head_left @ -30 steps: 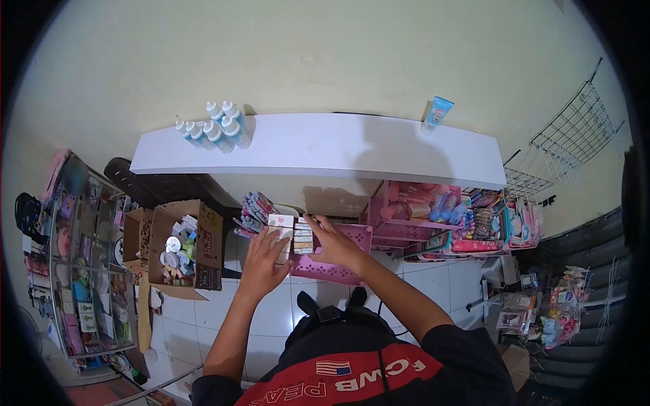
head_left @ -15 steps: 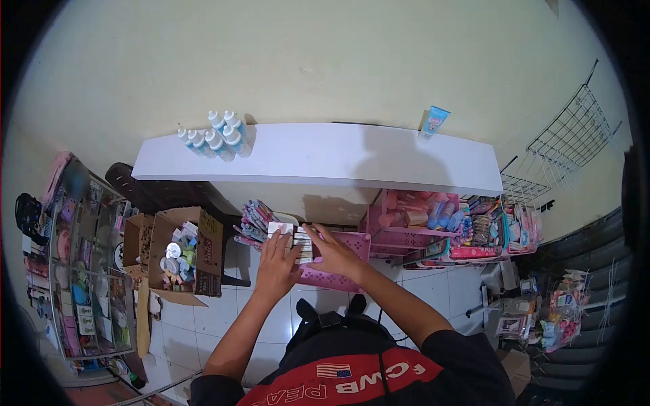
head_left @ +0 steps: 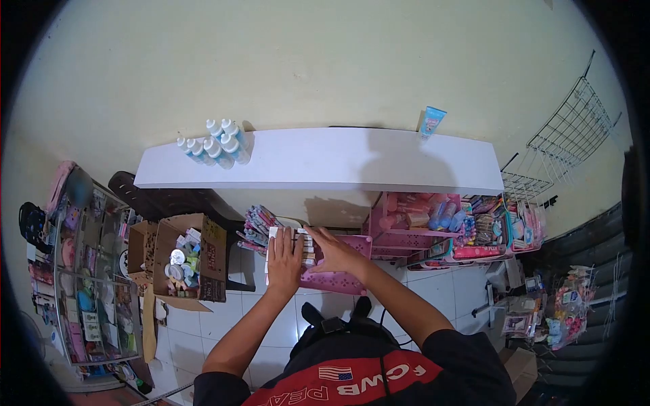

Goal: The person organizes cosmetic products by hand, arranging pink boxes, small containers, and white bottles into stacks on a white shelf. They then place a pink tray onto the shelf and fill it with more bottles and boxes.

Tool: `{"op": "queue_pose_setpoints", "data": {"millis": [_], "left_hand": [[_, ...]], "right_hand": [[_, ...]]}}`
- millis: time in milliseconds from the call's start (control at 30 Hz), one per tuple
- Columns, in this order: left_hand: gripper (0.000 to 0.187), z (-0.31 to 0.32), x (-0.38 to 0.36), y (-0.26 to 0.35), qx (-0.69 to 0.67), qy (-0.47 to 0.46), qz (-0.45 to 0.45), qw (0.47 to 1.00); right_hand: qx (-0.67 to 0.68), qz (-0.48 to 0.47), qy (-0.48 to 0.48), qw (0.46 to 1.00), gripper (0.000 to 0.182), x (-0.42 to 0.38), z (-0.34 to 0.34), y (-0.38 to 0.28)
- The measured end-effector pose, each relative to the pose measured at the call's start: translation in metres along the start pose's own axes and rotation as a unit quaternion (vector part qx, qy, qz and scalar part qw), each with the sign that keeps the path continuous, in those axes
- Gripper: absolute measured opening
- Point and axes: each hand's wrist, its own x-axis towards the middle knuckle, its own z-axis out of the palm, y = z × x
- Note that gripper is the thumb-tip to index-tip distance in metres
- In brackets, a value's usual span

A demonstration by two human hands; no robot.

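Small white boxes (head_left: 308,249) stand in a row at the left end of a pink perforated basket (head_left: 349,277). My left hand (head_left: 284,260) lies over the left side of these boxes, its fingers stretched and pointing toward the shelf. On the right side of the row, my right hand (head_left: 333,253) rests with thumb and fingers apart, touching the boxes. Just left of the basket is a bundle of colourful wrapped items (head_left: 256,229).
A white shelf (head_left: 311,159) carries several white-capped bottles (head_left: 217,143) and a blue tube (head_left: 432,122). Cardboard box (head_left: 213,257) and glass display case (head_left: 98,298) are left; pink rack (head_left: 413,237) and wire grids (head_left: 572,132) are right.
My left hand has moved from a spread pose onto the left boxes, its fingers now closer together and covering the white box there. My right hand has barely moved.
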Motion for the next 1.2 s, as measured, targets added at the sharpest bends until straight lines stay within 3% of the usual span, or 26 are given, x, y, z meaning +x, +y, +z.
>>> {"op": "queue_pose_setpoints", "data": {"millis": [233,433,533,600,633,733,800,900,1033,1100,1200], "left_hand": [[0.073,0.007,0.006,0.002,0.033,-0.001,-0.025,0.999],[0.073,0.0,0.006,0.0,-0.018,-0.016,-0.026,0.999],[0.08,0.0,0.005,-0.001,-0.022,-0.013,-0.013,1.0],[0.102,0.001,0.005,-0.003,-0.028,-0.026,-0.011,0.999],[0.102,0.002,0.006,-0.003,-0.028,-0.025,-0.011,0.999],[0.104,0.001,0.007,-0.003,-0.045,-0.008,-0.008,0.999],[0.105,-0.004,0.006,-0.003,-0.047,-0.022,-0.008,0.999],[0.101,-0.007,0.005,-0.003,-0.055,-0.023,-0.008,0.998],[0.102,-0.005,0.002,-0.005,-0.06,-0.015,-0.005,0.998],[0.102,-0.008,0.001,-0.004,-0.069,-0.018,-0.004,0.997],[0.104,-0.011,0.0,-0.003,-0.06,-0.035,-0.005,0.998]], "right_hand": [[-0.006,-0.004,0.002,1.0,0.124,0.001,0.005,0.014],[0.02,-0.018,0.032,0.999,0.121,-0.008,0.006,0.014],[0.027,-0.01,0.039,0.999,0.12,-0.014,0.002,0.007],[0.053,0.004,0.033,0.998,0.117,-0.02,-0.002,0.003],[0.052,0.003,0.033,0.998,0.117,-0.021,0.0,0.002],[0.012,0.041,0.093,0.995,0.105,-0.028,0.016,0.0],[0.081,0.031,0.152,0.985,0.088,-0.031,0.029,0.003],[0.11,0.078,0.144,0.98,0.074,-0.038,0.041,0.003],[0.067,0.078,0.137,0.985,0.063,-0.042,0.055,0.017],[0.093,0.073,0.071,0.99,0.046,-0.04,0.063,0.027],[0.115,0.058,0.091,0.987,0.033,-0.035,0.078,0.029]]}}
